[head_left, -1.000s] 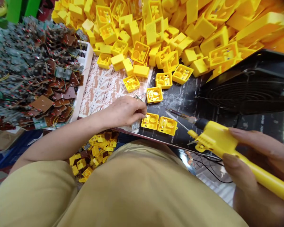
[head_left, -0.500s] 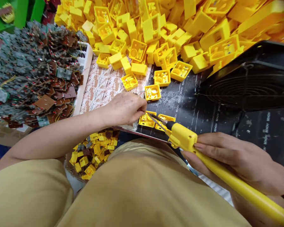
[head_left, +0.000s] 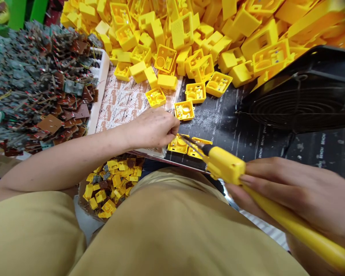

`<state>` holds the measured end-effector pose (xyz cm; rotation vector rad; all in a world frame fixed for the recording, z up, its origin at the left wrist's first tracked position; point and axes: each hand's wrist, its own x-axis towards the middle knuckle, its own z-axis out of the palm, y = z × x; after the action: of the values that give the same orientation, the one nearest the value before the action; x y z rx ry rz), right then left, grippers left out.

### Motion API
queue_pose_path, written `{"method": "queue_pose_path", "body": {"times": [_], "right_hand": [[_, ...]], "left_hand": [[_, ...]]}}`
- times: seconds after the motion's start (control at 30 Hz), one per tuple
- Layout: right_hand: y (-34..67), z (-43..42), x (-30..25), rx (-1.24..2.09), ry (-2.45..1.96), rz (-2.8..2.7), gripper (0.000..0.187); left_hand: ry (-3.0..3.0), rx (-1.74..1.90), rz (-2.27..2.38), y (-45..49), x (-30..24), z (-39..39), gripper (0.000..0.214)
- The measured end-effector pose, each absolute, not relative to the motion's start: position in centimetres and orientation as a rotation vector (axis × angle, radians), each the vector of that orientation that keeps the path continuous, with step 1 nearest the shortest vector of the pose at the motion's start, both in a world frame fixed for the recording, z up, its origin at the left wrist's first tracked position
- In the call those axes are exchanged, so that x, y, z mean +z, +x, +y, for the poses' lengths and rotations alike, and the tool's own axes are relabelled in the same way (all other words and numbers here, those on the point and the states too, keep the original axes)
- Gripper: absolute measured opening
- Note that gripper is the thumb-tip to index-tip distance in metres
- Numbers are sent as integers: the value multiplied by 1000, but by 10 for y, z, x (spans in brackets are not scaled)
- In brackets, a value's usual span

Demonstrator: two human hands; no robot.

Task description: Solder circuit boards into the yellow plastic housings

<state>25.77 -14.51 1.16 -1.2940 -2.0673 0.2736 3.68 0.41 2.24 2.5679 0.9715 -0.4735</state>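
My right hand (head_left: 299, 195) is wrapped around a yellow soldering iron (head_left: 225, 165) with a black collar and a thin metal tube beside its shaft. Its tip points left, over a small open yellow casing (head_left: 177, 145) near the bench's front edge. Just above that casing is my left hand (head_left: 158, 127), its fingers pinched together; what they hold, if anything, is hidden. A second open casing (head_left: 199, 148) lies under the iron's shaft. Farther back, another casing (head_left: 184, 111) with a round grille and thin wires sits close to my left fingertips.
Yellow casings (head_left: 166, 57) are heaped along the back. On the left, a white foam tray (head_left: 101, 84) bears piled circuit boards (head_left: 50, 124). A black fan-like unit (head_left: 301, 96) stands right on the black bench top (head_left: 227, 126). Below the edge is a box of casings and boards (head_left: 115, 184).
My right hand and the soldering iron's body have shifted slightly right, while the tip stays by the same casing. My left hand keeps its pinch there. The whole view has moved a little.
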Motion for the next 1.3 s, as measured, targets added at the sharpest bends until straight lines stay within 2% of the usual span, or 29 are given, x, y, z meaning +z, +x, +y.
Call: {"method": "queue_pose_path", "body": {"times": [0.23, 0.37, 0.43, 0.5, 0.73, 0.83, 1.0, 1.13, 1.3], "right_hand": [[266, -147, 13, 318, -1294, -1990, 12], [262, -157, 9, 458, -1509, -1796, 22], [264, -164, 3, 474, -1605, -1694, 34], [271, -166, -5, 342, -1551, -1754, 45], [281, -155, -12, 274, -1353, -1921, 52], [278, -154, -9, 239, -1311, -1927, 57], [284, -161, -11, 275, -1398, -1954, 55], [276, -159, -10, 277, -1349, -1919, 53], [264, -150, -5, 406, -1158, -2034, 32]], "left_hand": [[2588, -508, 949, 40, 22, 5, 18], [2610, -546, 988, 36, 25, 8, 15], [2645, -440, 969, 29, 28, 8, 15], [2680, -256, 926, 21, 29, 5, 18], [2882, 61, 863, 12, 5, -30, 24], [2714, 182, 879, 8, -2, -31, 20], [2328, 213, 928, -5, 4, -19, 14], [2440, 107, 938, -7, 6, -17, 15], [2681, 108, 1029, -5, -2, -20, 19]]}}
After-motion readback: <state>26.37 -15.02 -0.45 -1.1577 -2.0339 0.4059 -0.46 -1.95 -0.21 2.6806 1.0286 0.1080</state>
